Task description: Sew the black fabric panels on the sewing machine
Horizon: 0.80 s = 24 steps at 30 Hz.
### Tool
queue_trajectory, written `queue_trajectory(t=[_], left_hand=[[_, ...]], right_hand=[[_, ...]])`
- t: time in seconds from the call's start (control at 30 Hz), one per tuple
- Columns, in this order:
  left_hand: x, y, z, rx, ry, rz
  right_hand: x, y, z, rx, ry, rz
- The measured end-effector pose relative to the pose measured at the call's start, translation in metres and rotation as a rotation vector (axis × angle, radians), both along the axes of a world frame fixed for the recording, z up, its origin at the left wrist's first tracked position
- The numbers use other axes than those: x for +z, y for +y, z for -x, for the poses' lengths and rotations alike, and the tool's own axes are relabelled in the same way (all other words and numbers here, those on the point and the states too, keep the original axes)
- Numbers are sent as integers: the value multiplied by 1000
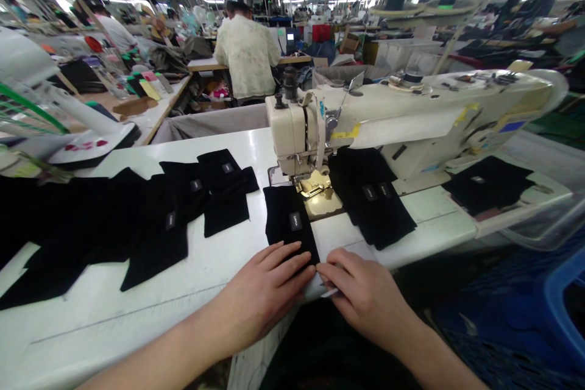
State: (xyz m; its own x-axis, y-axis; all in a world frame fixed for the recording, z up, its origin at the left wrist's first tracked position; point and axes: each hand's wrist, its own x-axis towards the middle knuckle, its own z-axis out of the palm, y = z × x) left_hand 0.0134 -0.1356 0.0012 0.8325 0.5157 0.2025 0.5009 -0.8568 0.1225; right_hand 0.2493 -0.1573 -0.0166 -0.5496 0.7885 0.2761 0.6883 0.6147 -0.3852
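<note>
**Position.** Your left hand [265, 292] lies flat at lower centre of the frame. Its fingers are spread and released, pressing the near edge of the black fabric piece [287, 225] against the table [137, 311] without gripping it. Your right hand [361, 295] sits just beside it, with its fingertips at the piece's near right corner. A pale sliver shows beneath them, and I cannot tell whether you are pinching it or only resting on it. The piece lies lengthwise at centre frame with its woven label [295, 221] facing up and its far end just left of the presser foot [313, 186].

**Risks, as judged.**
- Only the near edge is held. If your two hands push unevenly, the far end could skew or wrinkle before it reaches the foot.
- Black cloth hides its own edges, so a folded corner could go unnoticed.
- Your fingertips are apart from the foot for now. Following the cloth inward would bring them close to the needle area.

**Surroundings.**
- A stack of black pieces [375, 207] lies right of the foot under the arm of the sewing machine [411, 116], close enough to snag or drag along.
- A row of labelled pieces [201, 195] overlaps at centre left.
- More black cloth [487, 186] rests on the shelf at far right.
- A blue bin [562, 292] stands at lower right.
- A co-worker in a pale jacket [247, 55] sits with back turned at upper centre, well apart from you.
</note>
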Motion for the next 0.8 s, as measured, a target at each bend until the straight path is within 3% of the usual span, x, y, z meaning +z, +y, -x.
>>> queue_trajectory(t=[0.27,0.8], left_hand=[[3,8,1,-2,-32,-10],[5,35,6,-27,14,-31]], right_hand=[[-7,8,3,-22,14,-34],[-1,33,13,-110,-69,11]])
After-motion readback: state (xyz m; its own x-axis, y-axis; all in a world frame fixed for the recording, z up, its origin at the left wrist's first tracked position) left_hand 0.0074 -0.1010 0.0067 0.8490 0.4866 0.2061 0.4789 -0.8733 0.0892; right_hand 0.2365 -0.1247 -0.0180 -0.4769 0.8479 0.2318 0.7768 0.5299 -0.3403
